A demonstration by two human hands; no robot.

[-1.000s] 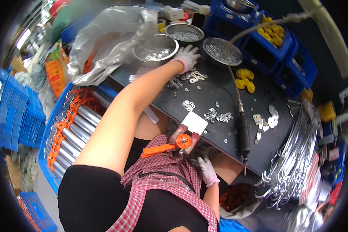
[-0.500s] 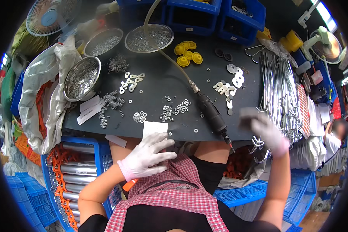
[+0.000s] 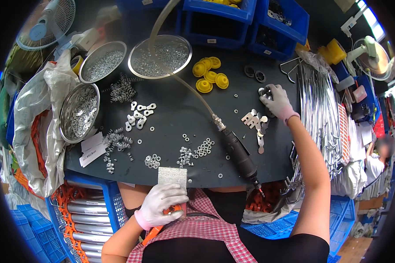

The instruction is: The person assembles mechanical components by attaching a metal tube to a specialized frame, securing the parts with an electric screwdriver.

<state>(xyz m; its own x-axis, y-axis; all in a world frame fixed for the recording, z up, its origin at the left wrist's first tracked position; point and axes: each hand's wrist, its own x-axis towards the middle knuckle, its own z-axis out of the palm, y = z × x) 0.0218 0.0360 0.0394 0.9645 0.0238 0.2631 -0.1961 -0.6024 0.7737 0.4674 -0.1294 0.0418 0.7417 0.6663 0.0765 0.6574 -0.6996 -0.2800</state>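
Observation:
My left hand (image 3: 163,205) is closed around an orange piece (image 3: 152,234), partly hidden by the fingers, at the table's front edge over the checked apron. A silver rectangular piece (image 3: 172,175) sticks out beyond that hand; whether it joins the orange piece, I cannot tell. At the right of the table, my right hand (image 3: 277,103) reaches forward, its fingers curled onto round metal discs (image 3: 262,91). Flat metal plates with notches (image 3: 252,119) lie just beside it. A black power screwdriver (image 3: 240,155) on an air hose rests between my hands, its tip past the edge.
Metal bowls (image 3: 160,57) of small hardware stand at the far left. Springs (image 3: 118,141), washers (image 3: 204,148) and metal links (image 3: 138,117) lie in piles. Yellow caps (image 3: 210,78) sit in front of blue bins (image 3: 217,24). Bent metal rods (image 3: 316,101) are stacked at the right.
My right hand has moved forward and left, from the rods onto the metal discs. The fingers of my left hand have curled in around the orange piece. The view has shifted slightly.

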